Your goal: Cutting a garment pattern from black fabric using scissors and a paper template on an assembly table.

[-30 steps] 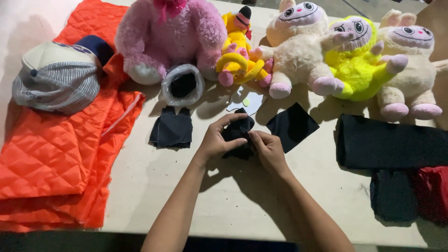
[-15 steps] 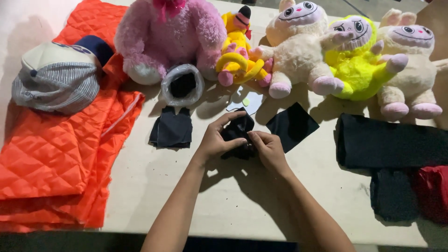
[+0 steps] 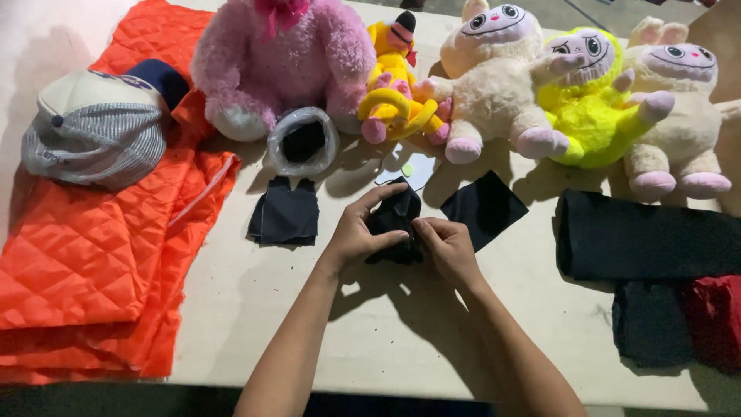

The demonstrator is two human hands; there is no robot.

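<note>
Head view, looking down on pale tabletop (image 3: 270,324). Largest, at left: folded orange quilted fabric (image 3: 85,255), hanging over the near edge, with grey striped cap (image 3: 96,131) resting on its upper part. Along the far edge, a row of plush toys: pink plush (image 3: 285,58), small yellow plush (image 3: 397,85), cream plush (image 3: 486,77), bright yellow plush (image 3: 590,100), second cream plush (image 3: 679,108) at far right. At right, long dark cloth (image 3: 648,239) laid flat, with a smaller dark piece (image 3: 648,324) and red cloth (image 3: 714,316) just beside each other nearer the edge. In front of the pink plush, a clear plastic bag (image 3: 302,141) with dark contents, and below it a dark folded square (image 3: 284,212). Another flat black piece (image 3: 485,207) lying just right of the hands.

Both bare forearms reaching up from the bottom edge and converging at mid-table. Left hand (image 3: 356,235) curled, thumb up over the top and fingers (image 3: 386,239) wrapped around small black cloth (image 3: 394,220), bunched up between both hands just above the tabletop. Right hand (image 3: 448,247) knuckles-up, fingertips pressed together and pinching the cloth's lower right edge, touching the left fingers.
</note>
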